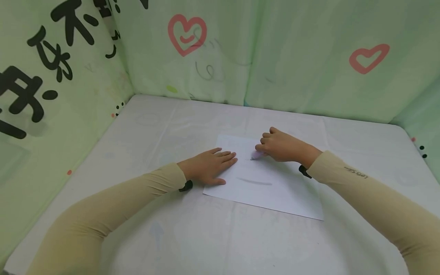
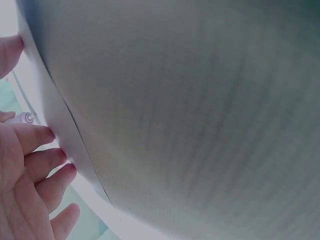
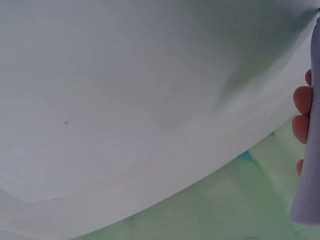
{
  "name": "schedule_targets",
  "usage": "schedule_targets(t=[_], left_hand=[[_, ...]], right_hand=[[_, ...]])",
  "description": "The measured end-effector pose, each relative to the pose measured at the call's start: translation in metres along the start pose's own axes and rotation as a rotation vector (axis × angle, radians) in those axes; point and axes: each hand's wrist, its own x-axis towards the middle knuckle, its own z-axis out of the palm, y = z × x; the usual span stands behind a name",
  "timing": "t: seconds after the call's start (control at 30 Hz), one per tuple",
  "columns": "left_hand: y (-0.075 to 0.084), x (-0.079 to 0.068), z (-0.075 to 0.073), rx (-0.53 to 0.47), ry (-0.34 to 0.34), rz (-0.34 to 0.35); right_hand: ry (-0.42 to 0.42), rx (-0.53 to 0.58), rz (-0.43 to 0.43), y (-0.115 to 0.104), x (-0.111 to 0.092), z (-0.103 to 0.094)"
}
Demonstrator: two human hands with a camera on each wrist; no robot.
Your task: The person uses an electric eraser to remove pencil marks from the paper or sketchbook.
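A sheet of white paper (image 1: 275, 202) lies at an angle on the white-covered table. My left hand (image 1: 209, 166) rests on its left part, palm down with fingers spread. To the right, my right hand (image 1: 283, 147) grips a thick lavender pen (image 1: 258, 154), its dark, narrow tip pointing down at the paper. Whether the tip touches the sheet I cannot tell. In the right wrist view the pen (image 3: 310, 150) runs along the right edge, with fingertips (image 3: 301, 100) wrapped against its barrel. A faint grey streak (image 1: 254, 181) crosses the sheet below both hands.
The white table cover (image 1: 165, 236) extends around the paper on every side. Green curtains (image 1: 295, 57) with hearts and black characters hang along the table's back and sides. Dark wrist straps (image 1: 186, 186) show at both cuffs.
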Motion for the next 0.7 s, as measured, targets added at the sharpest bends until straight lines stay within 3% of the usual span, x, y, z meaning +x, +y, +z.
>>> schedule_targets(t=[0.37, 0.7], left_hand=[[0.0, 0.001, 0.001, -0.008, 0.018, 0.009], [-0.001, 0.001, 0.001, -0.003, 0.014, 0.008]], right_hand=[[0.017, -0.009, -0.001, 0.0, 0.008, 0.0], [0.019, -0.01, -0.011, 0.002, -0.003, 0.002]])
